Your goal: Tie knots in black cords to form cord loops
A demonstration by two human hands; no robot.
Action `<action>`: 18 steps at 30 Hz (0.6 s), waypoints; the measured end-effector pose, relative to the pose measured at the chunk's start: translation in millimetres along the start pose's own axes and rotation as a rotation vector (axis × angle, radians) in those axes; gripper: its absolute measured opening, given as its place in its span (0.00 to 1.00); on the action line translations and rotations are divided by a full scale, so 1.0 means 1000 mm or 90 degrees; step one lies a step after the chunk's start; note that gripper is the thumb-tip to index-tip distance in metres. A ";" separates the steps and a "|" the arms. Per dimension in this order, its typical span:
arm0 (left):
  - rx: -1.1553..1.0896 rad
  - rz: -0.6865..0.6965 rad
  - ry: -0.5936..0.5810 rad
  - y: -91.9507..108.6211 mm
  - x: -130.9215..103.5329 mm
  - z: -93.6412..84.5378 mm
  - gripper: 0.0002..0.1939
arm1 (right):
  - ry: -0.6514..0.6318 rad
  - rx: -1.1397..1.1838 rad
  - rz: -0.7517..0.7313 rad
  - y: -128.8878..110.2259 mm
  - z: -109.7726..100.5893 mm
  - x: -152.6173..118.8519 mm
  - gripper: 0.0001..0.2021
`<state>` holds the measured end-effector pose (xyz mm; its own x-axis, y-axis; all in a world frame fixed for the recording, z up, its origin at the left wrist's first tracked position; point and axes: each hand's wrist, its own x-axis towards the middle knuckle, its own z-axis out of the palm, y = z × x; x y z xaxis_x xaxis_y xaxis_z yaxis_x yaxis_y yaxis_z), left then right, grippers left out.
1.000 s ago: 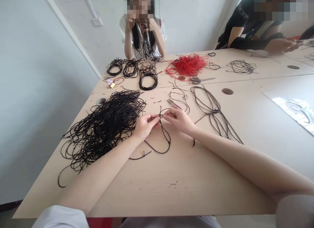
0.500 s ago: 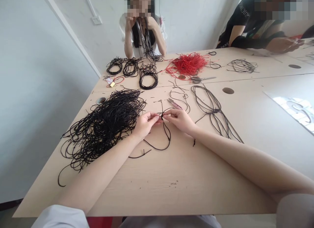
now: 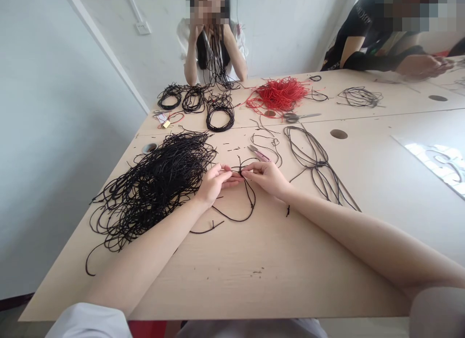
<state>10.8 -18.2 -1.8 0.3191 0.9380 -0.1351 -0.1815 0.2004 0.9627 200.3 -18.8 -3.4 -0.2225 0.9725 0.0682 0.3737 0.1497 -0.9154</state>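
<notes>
A thin black cord [image 3: 253, 207] with a small knot hangs in a loop between my hands, just above the table. My right hand [image 3: 268, 178] pinches it at the knot, thumb against forefinger. On the other side, my left hand [image 3: 214, 184] is at the same cord, its lower fingers stretched under the knot and its thumb on a strand. The cord's lower part trails leftward on the table. Left of my left hand lies a big tangled heap of black cords [image 3: 156, 183]. Behind my right hand are pink-handled thread snips [image 3: 259, 153].
Bundled black cords [image 3: 319, 163] lie at right. Farther back are coiled black cords [image 3: 220, 119], a red cord pile [image 3: 281, 93] and scissors [image 3: 301, 117]. The table [image 3: 290, 275] has a round hole [image 3: 338, 134]. Two people sit across it, one holding black cords [image 3: 217, 52].
My left thumb has drawn back a little from the knot, and the fingers below it have straightened toward the right. My right hand keeps its pinch. Across the table, the person's hands have shifted.
</notes>
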 end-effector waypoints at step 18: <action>0.047 0.022 0.031 -0.002 0.000 0.004 0.10 | -0.003 0.019 0.012 -0.003 0.000 -0.001 0.16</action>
<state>14.8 -19.4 -2.4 0.2681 0.9570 -0.1110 -0.1225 0.1481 0.9814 199.5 -20.0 -0.8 -0.2202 0.9743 0.0481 0.3512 0.1252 -0.9279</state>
